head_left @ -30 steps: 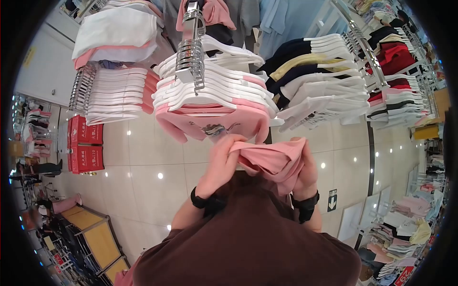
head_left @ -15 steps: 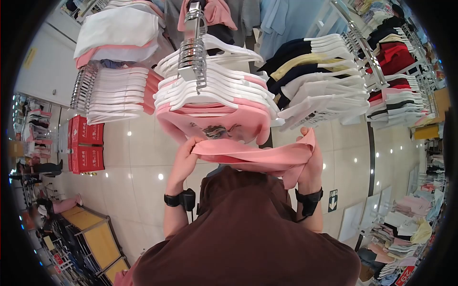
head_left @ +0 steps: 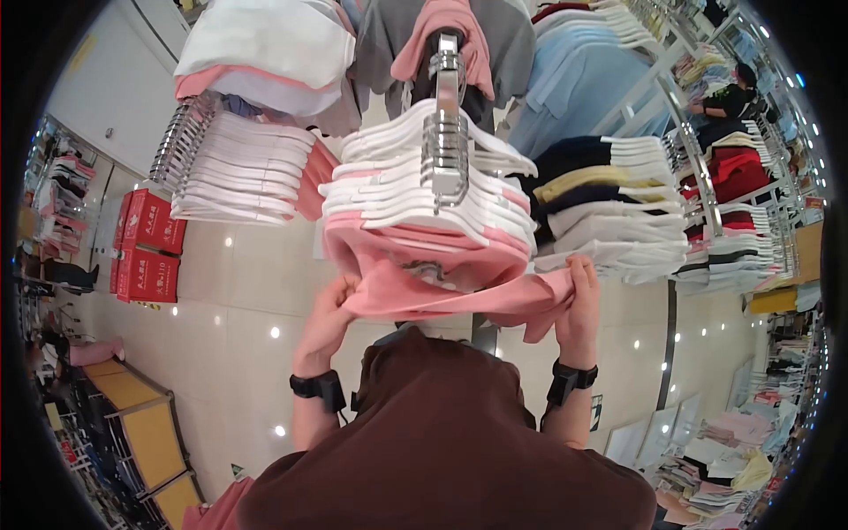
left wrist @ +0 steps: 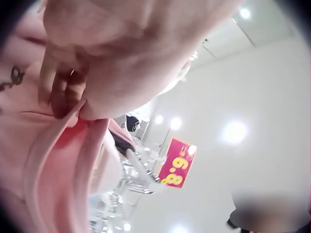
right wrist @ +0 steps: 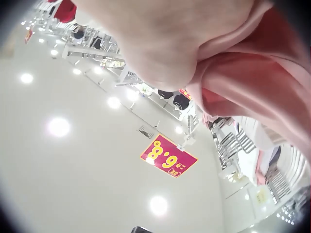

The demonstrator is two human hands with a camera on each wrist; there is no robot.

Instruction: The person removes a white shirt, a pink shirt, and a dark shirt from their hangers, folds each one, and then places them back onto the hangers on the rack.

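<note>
A pink garment (head_left: pixel 442 296) stretches sideways between the two hands, its upper edge drawn nearly taut and its right part hanging in folds. My left hand (head_left: pixel 322 325) pinches its left end between thumb and curled fingers. In the left wrist view, the thumb side of the left hand (left wrist: pixel 121 58) presses on a doubled edge of the cloth. The opposite end is gripped by my right hand (head_left: pixel 579 305), fingers up. Right behind it hangs a pink long-sleeved top (head_left: pixel 353 247) with a dark print, first on the rack; the held garment overlaps it in the head view.
White hangers (head_left: pixel 424 190) crowd a chrome rail arm (head_left: pixel 448 97) straight ahead. More hangers (head_left: pixel 243 168) stand to the left, dark and white clothes (head_left: pixel 609 212) to the right. Red boxes (head_left: pixel 146 252) sit on the floor at left. A red price sign (right wrist: pixel 168 155) hangs overhead.
The hands have moved apart, spreading the bunched pink garment wide between them. Lately the head view has shifted, so the rack appears further right and lower, and the garment overlaps the hanging top.
</note>
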